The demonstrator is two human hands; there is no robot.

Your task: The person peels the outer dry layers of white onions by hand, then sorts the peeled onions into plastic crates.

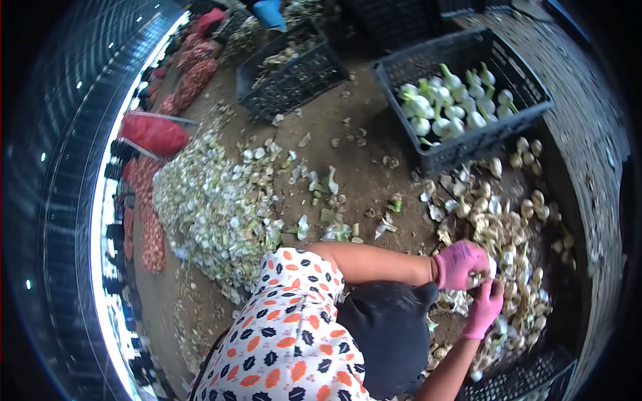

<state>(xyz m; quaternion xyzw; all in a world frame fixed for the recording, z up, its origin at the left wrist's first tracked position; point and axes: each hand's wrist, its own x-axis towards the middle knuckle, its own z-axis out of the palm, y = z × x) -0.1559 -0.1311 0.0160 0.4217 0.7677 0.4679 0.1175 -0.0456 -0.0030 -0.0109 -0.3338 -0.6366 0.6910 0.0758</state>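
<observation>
My left hand (461,264), in a pink glove, is closed around a white garlic bulb (493,267) that shows at its fingertips. Just below it in the view, my right hand (484,309), also in a pink glove, has its fingers curled and pinched close to the same bulb. I cannot tell what the right fingers hold. Both hands are over a heap of unpeeled garlic bulbs (511,230) with dry, yellowish skins and stems.
A black crate (461,150) holds peeled white garlic with green stems. Another crate (294,87) contains skins. A large pile of garlic peelings (214,207) lies behind me, beside filled red mesh sacks (152,240). Part of a crate (528,377) shows near my right arm.
</observation>
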